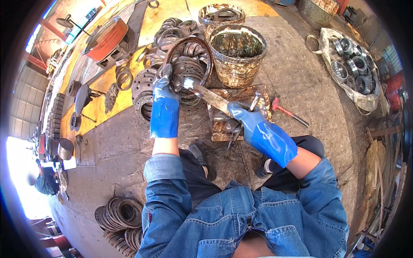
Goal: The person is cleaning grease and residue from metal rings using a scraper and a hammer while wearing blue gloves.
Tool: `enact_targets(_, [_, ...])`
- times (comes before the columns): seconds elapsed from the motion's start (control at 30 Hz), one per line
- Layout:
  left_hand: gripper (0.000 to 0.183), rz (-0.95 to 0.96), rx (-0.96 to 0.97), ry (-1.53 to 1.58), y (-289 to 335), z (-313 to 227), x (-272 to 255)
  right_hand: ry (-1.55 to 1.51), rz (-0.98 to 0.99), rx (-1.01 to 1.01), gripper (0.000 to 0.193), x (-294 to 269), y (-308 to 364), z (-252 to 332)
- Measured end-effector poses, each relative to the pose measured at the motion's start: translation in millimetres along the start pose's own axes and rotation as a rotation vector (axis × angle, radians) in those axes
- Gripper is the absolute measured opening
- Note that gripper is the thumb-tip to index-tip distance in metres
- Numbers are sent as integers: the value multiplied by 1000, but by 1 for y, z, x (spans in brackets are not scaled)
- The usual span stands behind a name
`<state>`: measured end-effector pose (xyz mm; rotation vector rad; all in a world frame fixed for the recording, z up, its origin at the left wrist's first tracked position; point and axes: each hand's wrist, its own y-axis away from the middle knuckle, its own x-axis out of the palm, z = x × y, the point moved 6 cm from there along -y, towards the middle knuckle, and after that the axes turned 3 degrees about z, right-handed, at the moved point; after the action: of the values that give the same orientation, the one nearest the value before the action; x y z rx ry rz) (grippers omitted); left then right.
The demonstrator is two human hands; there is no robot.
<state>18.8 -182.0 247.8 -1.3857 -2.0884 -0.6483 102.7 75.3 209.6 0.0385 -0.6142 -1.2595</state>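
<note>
Over the greasy floor: left hand [165, 81] grips ring [189, 53]; right hand [241, 112] clasps scraper [206, 95] mid-ring; heap [172, 30] awaits.

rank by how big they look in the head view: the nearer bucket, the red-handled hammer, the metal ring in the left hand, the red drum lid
1. nearer bucket
2. metal ring in the left hand
3. red drum lid, though it lies farther off, so 2 and 3 are unsure
4. red-handled hammer

Two grimy buckets [237, 56] ahead; red-handled hammer [289, 112] on floor, right; sack of bearings [353, 69] far right; ring stacks [120, 214] lower left.
</note>
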Motion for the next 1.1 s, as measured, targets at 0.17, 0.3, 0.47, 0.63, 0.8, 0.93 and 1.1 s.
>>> enact_targets(0.17, [20,134,-1,23,12,-5,12,-559,414,394,27,7,-8,-2])
enact_targets(0.3, [30,362,828,-1238,38,-44,30,-788,78,508,20,-12,-4,24])
enact_targets(0.47, [31,273,303,-577,16,-39,4,-496,274,300,43,-30,6,58])
enact_targets(0.63, [39,275,180,-186,20,-33,17,-501,451,281,45,-39,-3,39])
enact_targets(0.8, [41,332,338,-416,30,-46,16,-400,125,164,39,-27,10,56])
enact_targets(0.93, [40,292,222,-261,42,-43,25,-100,-27,-75,34,-39,18,70])
enact_targets(1.1, [39,382,690,-981,47,-56,25,66,-88,-161,33,-34,21,62])
